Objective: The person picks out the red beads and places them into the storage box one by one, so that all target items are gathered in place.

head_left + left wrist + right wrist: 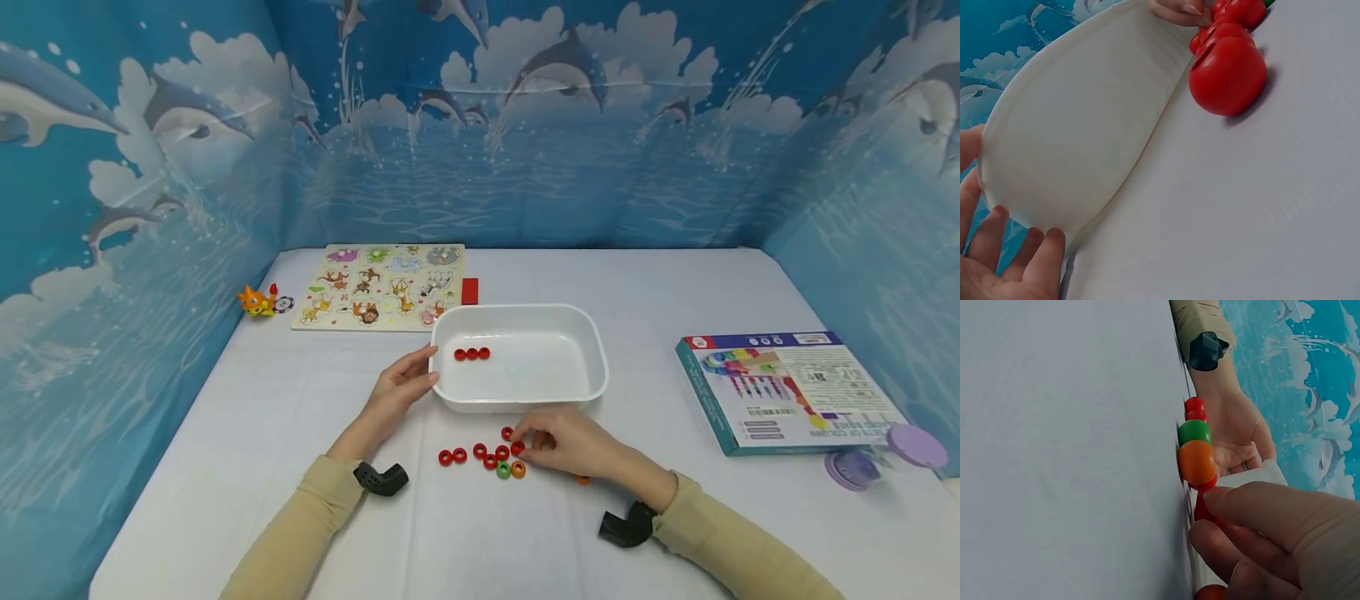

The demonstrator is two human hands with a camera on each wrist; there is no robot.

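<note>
My left hand (397,387) touches the left end of a white plastic tray (525,404), its fingers spread along the outer wall in the left wrist view. Three red beads (472,354) sit in a row inside the tray. In front of it, my right hand (566,437) pinches a red bead (1204,509) between thumb and finger, low over the tablecloth. Several more red beads (480,451) lie loose to its left. A green bead (503,470) and an orange bead (518,469) lie side by side there, and another orange bead (582,480) is partly hidden under the right hand.
An animal puzzle board (382,287) lies behind the tray, with a red piece (470,292) at its edge. A small orange toy (258,302) stands at far left. On the right are a flat toy box (795,392) and a purple-lidded container (851,469).
</note>
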